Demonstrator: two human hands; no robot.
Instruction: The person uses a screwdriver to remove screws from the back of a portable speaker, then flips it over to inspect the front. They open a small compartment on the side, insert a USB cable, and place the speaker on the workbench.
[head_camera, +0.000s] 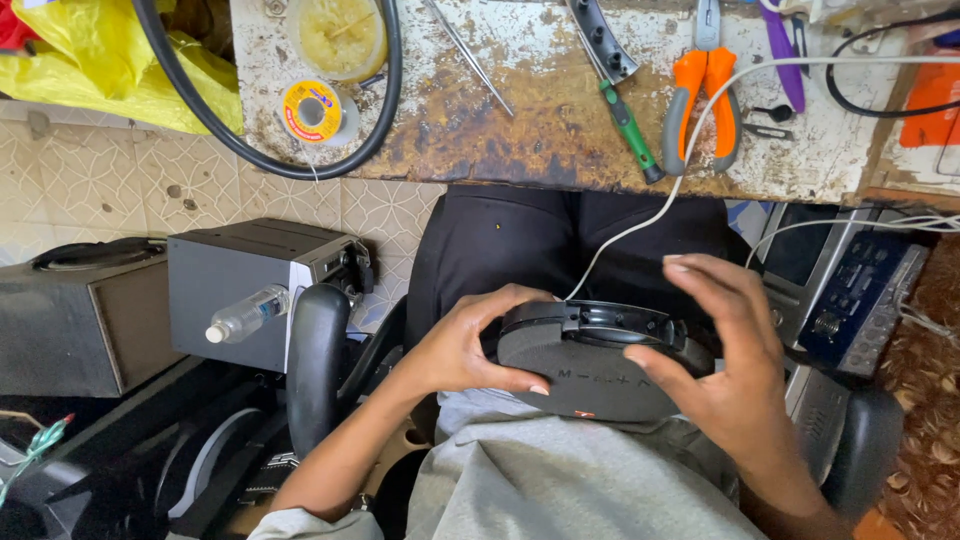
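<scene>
Head view shows our left hand (455, 345) and right hand (735, 365) with fingers (500, 378) clasping a round dark speaker (590, 375) on our lap, below the bench (480, 120) and orange pliers (703, 95).

An electronics repair workshop is shown; a stained, worn workbench (480, 120) is strewn with orange-handled pliers (703, 95), a green screwdriver (630, 125), a solder spool (312, 110) and tweezers (470, 55); audio units (245, 275) are stacked on the tiled floor (90, 190).

Open room lies between the lap and the worktop (480, 140) edge, crossed only by a white cable (625, 235); armrests (315, 350) flank both sides
</scene>
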